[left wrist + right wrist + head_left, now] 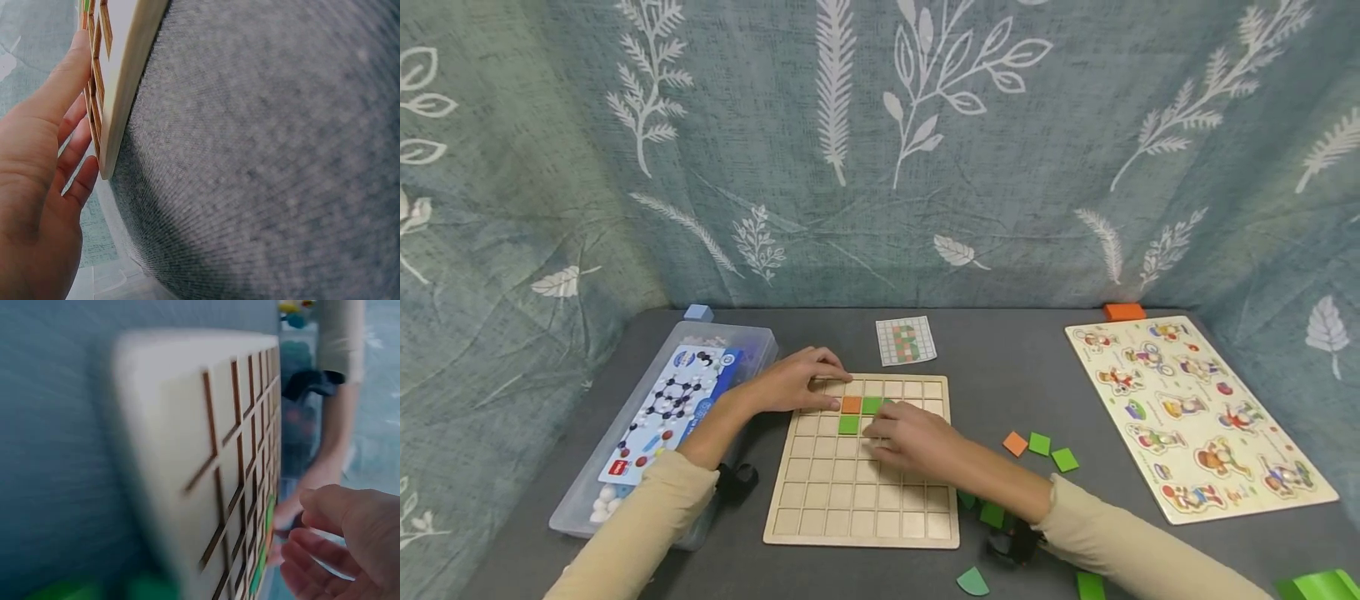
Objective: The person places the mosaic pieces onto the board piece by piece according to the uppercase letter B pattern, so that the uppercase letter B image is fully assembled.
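A wooden grid board lies flat on the grey table. In its upper left cells sit an orange tile and two green tiles. My left hand rests flat on the board's top left corner, fingers straight along the board's edge. My right hand hovers low over the board's middle, fingertips just below and right of the green tiles. Its fingers are loosely curved, and no tile shows in them. A small pattern card lies behind the board.
Loose orange and green tiles lie right of the board, more near the front edge. A clear plastic box stands at left. A picture puzzle board lies at right. A curtain closes off the back.
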Motion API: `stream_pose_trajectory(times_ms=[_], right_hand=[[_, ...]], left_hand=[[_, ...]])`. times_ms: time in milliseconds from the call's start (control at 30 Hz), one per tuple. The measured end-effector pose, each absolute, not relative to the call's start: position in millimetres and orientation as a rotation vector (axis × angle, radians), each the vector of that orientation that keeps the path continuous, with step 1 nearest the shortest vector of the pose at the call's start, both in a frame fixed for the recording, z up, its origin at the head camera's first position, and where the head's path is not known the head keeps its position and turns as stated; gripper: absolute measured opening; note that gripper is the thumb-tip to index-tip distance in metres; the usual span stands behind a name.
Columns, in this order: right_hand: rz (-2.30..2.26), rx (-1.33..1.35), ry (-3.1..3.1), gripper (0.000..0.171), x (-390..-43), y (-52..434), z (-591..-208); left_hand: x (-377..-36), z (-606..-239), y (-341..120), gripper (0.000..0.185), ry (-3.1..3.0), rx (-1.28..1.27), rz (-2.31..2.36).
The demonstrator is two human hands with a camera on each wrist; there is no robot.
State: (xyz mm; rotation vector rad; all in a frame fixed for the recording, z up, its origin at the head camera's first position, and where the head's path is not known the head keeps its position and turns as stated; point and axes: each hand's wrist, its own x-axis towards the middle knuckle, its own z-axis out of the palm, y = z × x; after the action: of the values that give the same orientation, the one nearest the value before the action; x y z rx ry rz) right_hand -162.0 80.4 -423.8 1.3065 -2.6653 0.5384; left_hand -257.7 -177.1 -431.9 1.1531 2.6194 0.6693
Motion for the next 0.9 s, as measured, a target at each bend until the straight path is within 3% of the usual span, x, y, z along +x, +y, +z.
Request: stream_pose_trajectory(times_ms=[233, 433, 633, 900], right_hand=[[0.908, 1.13, -2.735, 0.018, -141.0, 166.3, -429.4], [0.911, 0.959, -2.688, 0.022, -134.6, 228.1, -440.8], [0.973, 0.891, -2.686, 0.034, -135.7, 257.8, -452.2], [1.031, 0.875, -2.716, 0.033, -138.5, 264.9, -461.7]], left_hand=[[-259.1, -433.6, -178.3, 0.041, 2.629, 1.171, 0.68], [-259.2, -433.5, -176.3, 0.041, 2.616, 1.152, 0.677], [-259.5, -435.2, -177.4, 0.041, 2.621, 1.148, 0.693], [-259.5, -435.1, -176.8, 0.042, 2.617, 1.151, 0.696]])
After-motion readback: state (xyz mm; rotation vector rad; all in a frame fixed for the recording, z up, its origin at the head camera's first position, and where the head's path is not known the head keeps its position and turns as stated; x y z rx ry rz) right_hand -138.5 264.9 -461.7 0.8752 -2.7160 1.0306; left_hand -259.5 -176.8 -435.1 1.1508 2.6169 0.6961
